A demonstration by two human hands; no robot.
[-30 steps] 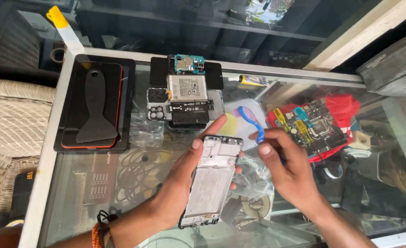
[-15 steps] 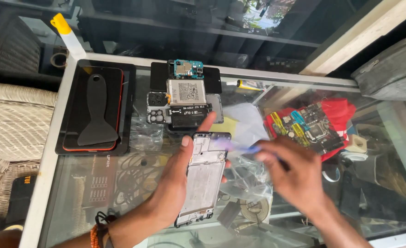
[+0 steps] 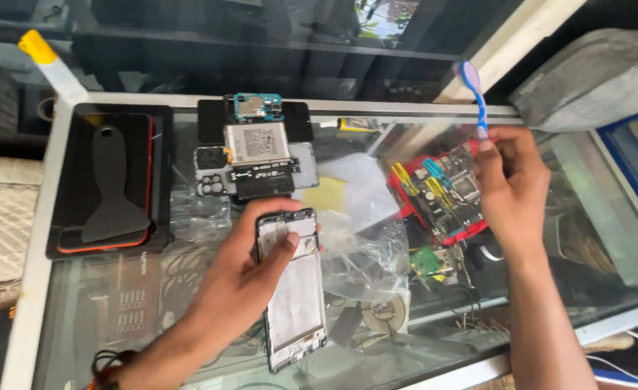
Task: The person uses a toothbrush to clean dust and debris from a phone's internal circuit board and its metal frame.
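The left hand grips an opened phone frame above the glass desk; the right hand pinches a blue brush, raised upright beside a red circuit board.

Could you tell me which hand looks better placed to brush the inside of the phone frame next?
Probably the right hand: it alone holds the blue brush, raised above the glass counter. The left hand is busy gripping the phone frame, thumb across its upper part.
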